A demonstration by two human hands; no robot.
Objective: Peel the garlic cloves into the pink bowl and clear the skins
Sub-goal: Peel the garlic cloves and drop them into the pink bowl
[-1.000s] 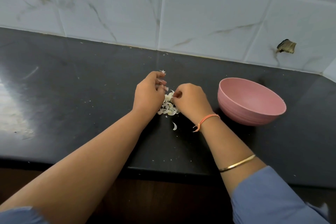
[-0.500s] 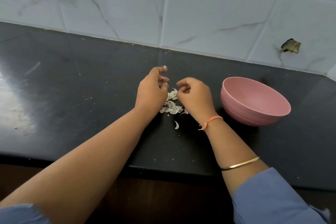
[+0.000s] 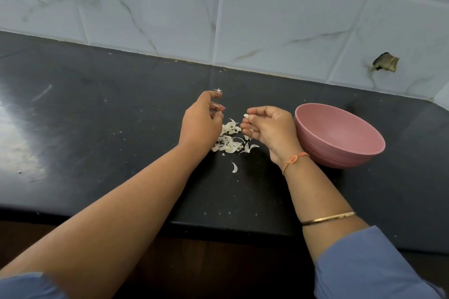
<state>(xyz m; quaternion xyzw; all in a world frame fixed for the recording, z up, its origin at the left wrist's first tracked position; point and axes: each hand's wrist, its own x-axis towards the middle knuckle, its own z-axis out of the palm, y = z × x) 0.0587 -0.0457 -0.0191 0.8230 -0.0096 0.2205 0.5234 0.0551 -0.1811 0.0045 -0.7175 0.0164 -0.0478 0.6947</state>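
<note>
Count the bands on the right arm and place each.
2. An orange thread at the wrist; a thin gold bangle farther up the forearm, near the blue sleeve, which may hide others.

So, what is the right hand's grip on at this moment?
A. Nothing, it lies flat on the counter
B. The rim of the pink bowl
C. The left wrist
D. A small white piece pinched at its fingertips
D: the right hand pinches a small white piece, probably a garlic clove, at its fingertips above the pile of skins, with its fingers turned away from the pink bowl.
</note>
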